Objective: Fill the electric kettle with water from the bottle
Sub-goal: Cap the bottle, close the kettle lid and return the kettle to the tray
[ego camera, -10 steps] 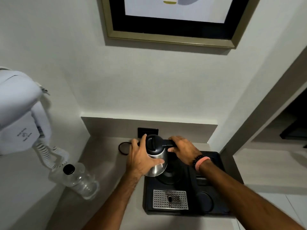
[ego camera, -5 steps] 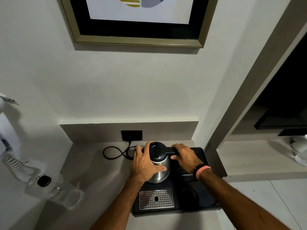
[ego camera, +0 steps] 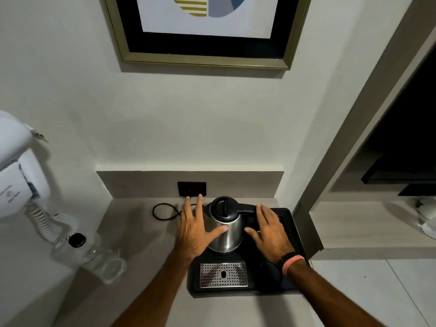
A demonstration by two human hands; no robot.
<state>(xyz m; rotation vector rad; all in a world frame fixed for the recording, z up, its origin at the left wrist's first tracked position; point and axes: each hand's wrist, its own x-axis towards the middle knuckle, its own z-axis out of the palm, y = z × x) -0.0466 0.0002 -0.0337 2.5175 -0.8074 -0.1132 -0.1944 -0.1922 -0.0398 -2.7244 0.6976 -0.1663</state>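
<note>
The brushed stainless-steel electric kettle (ego camera: 226, 234) with a black plastic lid and handle stands upright on the rear part of a black rectangular plastic tray (ego camera: 291, 234), which lies on a grey stone-look countertop (ego camera: 141, 232). The kettle's lid is shut, and its handle points to the right side of the kettle.

The left hand (ego camera: 194, 228) lies just to the left of the kettle, fingers spread and extended; its thumb tip appears to touch the kettle's steel wall, and the remaining fingers reach toward the wall behind the kettle. The right hand (ego camera: 269, 232) lies just to the right of the kettle, flat and open over the tray, below the handle (no finger is wrapped around the handle). Its wrist carries a pink band and a black beaded bracelet (ego camera: 289, 260).

In front of the kettle, a perforated metal drip grille (ego camera: 223, 274) is set into the tray. A black power cable (ego camera: 165, 212) loops on the countertop to the left of the kettle, below a black wall socket (ego camera: 191, 188) behind the kettle.

The clear plastic water bottle (ego camera: 92, 254) with a black cap stands well to the left of the kettle, near the countertop's left edge, cap on. A white wall-mounted hair dryer (ego camera: 16, 166) with a coiled cord hangs farther left of the kettle, above the bottle.
</note>
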